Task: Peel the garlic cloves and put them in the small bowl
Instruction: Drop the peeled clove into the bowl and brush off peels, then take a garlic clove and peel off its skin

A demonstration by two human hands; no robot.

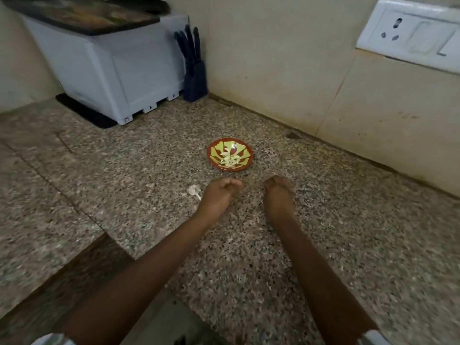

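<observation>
The left hand [219,194] and right hand [278,192] are held curled, the small bowl [249,159] of garlic cloves [230,159] just beyond them, though whether anything is gripped cannot be told.

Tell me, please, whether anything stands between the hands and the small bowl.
Nothing visible does: only bare speckled granite counter lies between the left hand, the right hand and the small red-and-yellow patterned bowl. A pale scrap lies left of the left hand, aside.

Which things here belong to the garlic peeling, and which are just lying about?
Job: small bowl, pale garlic pieces in it, papery skin on the counter, left hand, right hand.
Lying about: white box, knife block, wall socket, black mat.
</observation>
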